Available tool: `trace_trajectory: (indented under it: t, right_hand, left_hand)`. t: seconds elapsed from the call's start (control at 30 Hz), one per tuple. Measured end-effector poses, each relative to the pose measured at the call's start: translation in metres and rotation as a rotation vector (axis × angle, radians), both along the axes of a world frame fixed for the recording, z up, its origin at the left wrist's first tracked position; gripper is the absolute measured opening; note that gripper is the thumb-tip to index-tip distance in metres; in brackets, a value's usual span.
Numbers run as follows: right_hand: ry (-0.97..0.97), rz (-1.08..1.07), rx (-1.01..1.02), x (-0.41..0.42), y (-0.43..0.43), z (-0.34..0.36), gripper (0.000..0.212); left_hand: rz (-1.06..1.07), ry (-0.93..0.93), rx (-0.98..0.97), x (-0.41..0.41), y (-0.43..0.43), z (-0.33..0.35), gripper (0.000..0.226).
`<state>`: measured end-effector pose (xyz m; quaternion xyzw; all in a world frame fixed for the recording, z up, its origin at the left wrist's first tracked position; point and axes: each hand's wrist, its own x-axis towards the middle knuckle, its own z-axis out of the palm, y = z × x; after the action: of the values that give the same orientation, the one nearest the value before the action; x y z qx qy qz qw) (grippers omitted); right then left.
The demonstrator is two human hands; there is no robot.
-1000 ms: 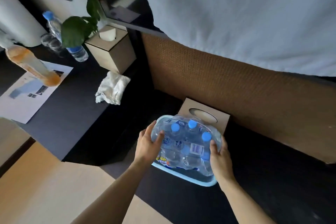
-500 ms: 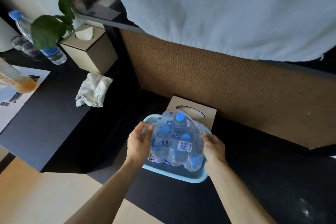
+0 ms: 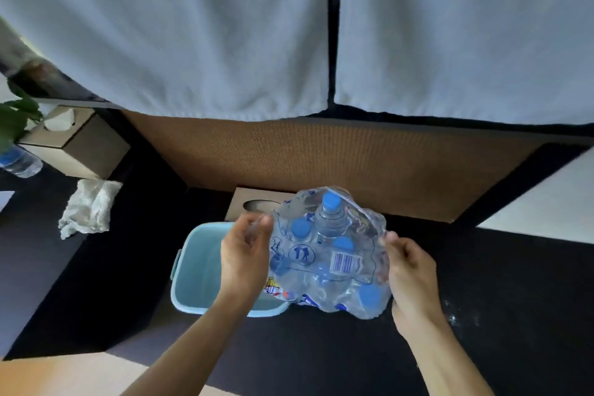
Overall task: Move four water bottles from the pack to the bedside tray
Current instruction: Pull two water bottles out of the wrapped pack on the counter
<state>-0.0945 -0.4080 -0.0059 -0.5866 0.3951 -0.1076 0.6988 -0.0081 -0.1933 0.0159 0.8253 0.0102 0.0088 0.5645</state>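
Observation:
A shrink-wrapped pack of water bottles [image 3: 331, 264] with blue caps is held up over the right part of a light blue tray [image 3: 196, 267] on the dark floor. One bottle [image 3: 331, 219] pokes up through the torn wrap at the top. My left hand [image 3: 246, 255] grips the wrap on the pack's left side. My right hand [image 3: 409, 270] grips the wrap on the right side. The tray's inside shows bare on its left half; the pack and my left hand hide the rest.
A wooden tissue box [image 3: 254, 204] sits just behind the tray, against a woven brown bed base [image 3: 321, 157] under white bedding. At left stand another tissue box [image 3: 74, 145], a crumpled white cloth [image 3: 88, 207], a lone bottle [image 3: 17, 162] and a plant [image 3: 16, 119].
The pack has been lifted out of the tray and shifted right, baring the tray's left half. The view swung toward the bed. One bottle now sticks up out of the wrap.

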Motion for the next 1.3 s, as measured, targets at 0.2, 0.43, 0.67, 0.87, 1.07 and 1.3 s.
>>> trace_trajectory:
  t: [0.2, 0.43, 0.67, 0.87, 1.07, 1.3]
  right_hand:
    - [0.173, -0.091, -0.092, -0.046, -0.100, -0.036, 0.032]
    - [0.290, -0.124, -0.094, -0.070, -0.172, -0.084, 0.027]
    - [0.291, -0.126, -0.036, -0.082, -0.184, -0.107, 0.029]
    - [0.290, -0.159, -0.015, -0.093, -0.191, -0.112, 0.029]
    - [0.317, -0.001, -0.048, -0.097, -0.190, -0.108, 0.019]
    - [0.371, 0.030, -0.492, -0.092, -0.179, -0.091, 0.039]
  left_hand:
    - [-0.108, 0.172, -0.129, -0.035, -0.100, -0.067, 0.021]
    - [-0.157, 0.308, -0.107, -0.065, -0.163, -0.116, 0.022]
    - [-0.182, 0.339, -0.016, -0.065, -0.176, -0.125, 0.026]
    - [-0.181, 0.373, -0.014, -0.067, -0.175, -0.125, 0.015]
    - [-0.209, 0.530, 0.193, -0.066, -0.173, -0.131, 0.018]
    - [-0.185, 0.206, 0.244, -0.071, -0.180, -0.112, 0.061]
